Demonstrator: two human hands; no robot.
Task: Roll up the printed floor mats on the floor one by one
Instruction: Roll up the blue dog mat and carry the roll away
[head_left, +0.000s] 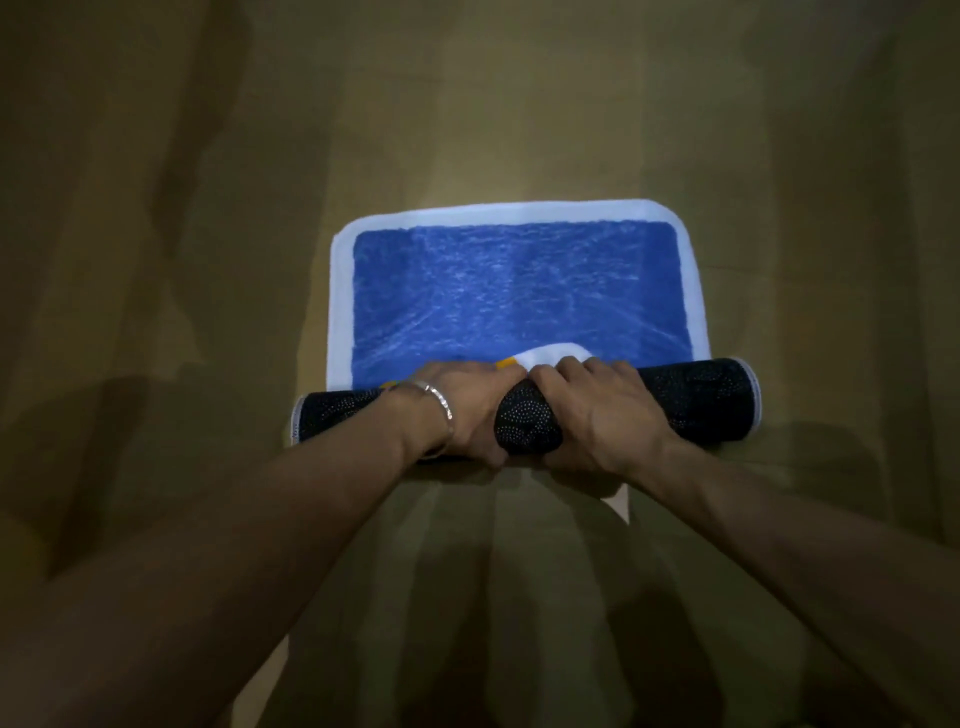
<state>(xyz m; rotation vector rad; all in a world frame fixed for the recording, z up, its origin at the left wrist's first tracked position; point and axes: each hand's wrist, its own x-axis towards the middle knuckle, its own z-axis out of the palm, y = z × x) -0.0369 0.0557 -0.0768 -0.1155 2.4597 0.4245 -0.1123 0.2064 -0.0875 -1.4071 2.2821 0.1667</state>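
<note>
Left hand (464, 415) and right hand (602, 413) curled round half-rolled blue mat (511, 291) on tan floor (197, 249), bangle (440, 410) at left wrist.

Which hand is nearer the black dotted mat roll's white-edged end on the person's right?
Right. The right hand grips the roll between its middle and that end; the left hand grips past the middle.

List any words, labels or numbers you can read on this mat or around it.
None: no readable text in view.
The blue floor mat with a white border shows only colour and a partly hidden white-and-yellow print.
Its black rolled backing carries white dots, no letters.
</note>
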